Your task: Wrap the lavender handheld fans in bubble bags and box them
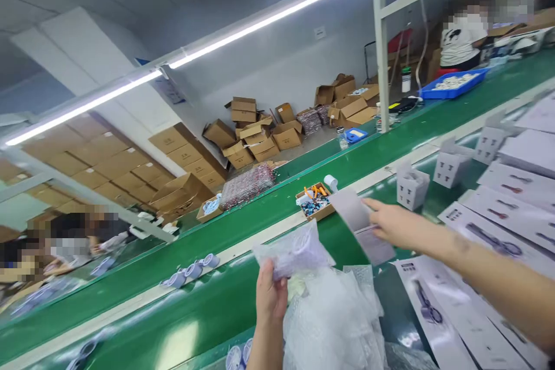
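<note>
My left hand (271, 295) is closed on a bubble-wrap bag (295, 251) with a lavender item inside, probably a small fan; its exact shape is blurred by the wrap. My right hand (392, 222) grips a pale carton (353, 214) by its side, fingers bent over the edge. The carton's printed face is turned away from me. Below the held bag lies a heap of clear bubble-wrap bags (333, 318). To the right, flat printed cartons (427, 300) showing a handheld fan overlap in stacks.
A small cardboard box (318, 214) of colourful small parts stands beyond the carton. Lavender fan parts (193, 269) line the green conveyor (243, 214). Several white opened boxes (411, 185) stand to the right. A blue tray (453, 85) and a person in a white shirt (462, 40) are farther off.
</note>
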`<action>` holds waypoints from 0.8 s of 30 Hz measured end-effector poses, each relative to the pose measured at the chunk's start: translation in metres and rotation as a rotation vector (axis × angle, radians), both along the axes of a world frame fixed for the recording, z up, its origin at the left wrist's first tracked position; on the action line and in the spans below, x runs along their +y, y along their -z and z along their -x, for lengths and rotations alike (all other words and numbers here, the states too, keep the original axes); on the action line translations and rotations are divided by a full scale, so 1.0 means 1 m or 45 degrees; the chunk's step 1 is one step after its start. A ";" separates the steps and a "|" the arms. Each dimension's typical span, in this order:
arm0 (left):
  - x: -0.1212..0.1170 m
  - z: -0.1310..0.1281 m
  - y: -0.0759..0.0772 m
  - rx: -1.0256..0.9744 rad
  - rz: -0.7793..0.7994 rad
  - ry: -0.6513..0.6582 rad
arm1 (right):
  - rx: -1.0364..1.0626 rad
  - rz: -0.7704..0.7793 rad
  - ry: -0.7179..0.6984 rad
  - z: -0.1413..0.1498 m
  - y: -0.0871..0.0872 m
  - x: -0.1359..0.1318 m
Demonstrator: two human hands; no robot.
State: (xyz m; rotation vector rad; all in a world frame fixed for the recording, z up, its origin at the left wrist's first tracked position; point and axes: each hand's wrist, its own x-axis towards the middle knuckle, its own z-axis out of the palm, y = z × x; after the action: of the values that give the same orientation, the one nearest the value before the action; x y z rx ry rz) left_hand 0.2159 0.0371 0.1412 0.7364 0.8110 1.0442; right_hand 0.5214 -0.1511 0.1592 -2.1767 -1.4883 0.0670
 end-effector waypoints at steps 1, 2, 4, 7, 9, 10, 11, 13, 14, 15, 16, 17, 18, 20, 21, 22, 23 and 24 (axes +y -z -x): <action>0.005 -0.009 -0.002 -0.017 -0.018 -0.007 | 0.008 0.086 -0.100 0.016 0.009 0.027; 0.010 -0.018 -0.003 -0.023 -0.039 -0.006 | 0.017 0.128 -0.155 0.031 0.020 0.053; 0.020 -0.037 -0.002 -0.007 -0.101 0.015 | 0.044 0.169 -0.183 0.054 0.046 0.096; 0.033 -0.057 0.006 0.130 -0.234 0.055 | 0.087 0.221 -0.201 0.076 0.086 0.133; 0.037 -0.062 0.015 0.332 -0.355 0.068 | 0.114 0.239 -0.245 0.081 0.108 0.140; 0.037 -0.062 0.019 0.443 -0.424 0.071 | 0.128 0.241 -0.280 0.082 0.117 0.140; 0.037 -0.060 0.024 0.543 -0.490 0.074 | 0.142 0.243 -0.321 0.081 0.123 0.138; 0.035 -0.054 0.032 0.669 -0.578 0.089 | 0.170 0.236 -0.404 0.074 0.131 0.133; 0.034 -0.051 0.035 0.691 -0.584 0.100 | 0.186 0.196 -0.440 0.069 0.133 0.131; 0.034 -0.049 0.038 0.693 -0.559 0.110 | 0.210 0.124 -0.471 0.063 0.134 0.130; 0.034 -0.047 0.040 0.681 -0.507 0.111 | 0.248 0.029 -0.500 0.057 0.134 0.131; 0.034 -0.045 0.042 0.655 -0.434 0.101 | 0.306 -0.069 -0.530 0.051 0.134 0.134; 0.035 -0.045 0.044 0.619 -0.346 0.077 | 0.389 -0.143 -0.566 0.045 0.134 0.138; 0.039 -0.046 0.047 0.541 -0.164 -0.005 | 0.569 -0.170 -0.651 0.037 0.134 0.149; 0.041 -0.047 0.048 0.512 -0.092 -0.052 | 0.639 -0.143 -0.690 0.034 0.134 0.155; 0.042 -0.048 0.049 0.493 -0.042 -0.098 | 0.684 -0.113 -0.723 0.031 0.133 0.160; 0.044 -0.050 0.049 0.481 -0.014 -0.135 | 0.704 -0.090 -0.750 0.029 0.132 0.165; 0.046 -0.051 0.048 0.473 -0.006 -0.166 | 0.708 -0.077 -0.771 0.027 0.131 0.168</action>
State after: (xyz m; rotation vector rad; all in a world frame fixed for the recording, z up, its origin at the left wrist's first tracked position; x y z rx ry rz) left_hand 0.2666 0.0826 0.0932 0.9061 1.1883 1.0390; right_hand 0.4942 0.0171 0.0287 -1.4151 -1.6993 0.7506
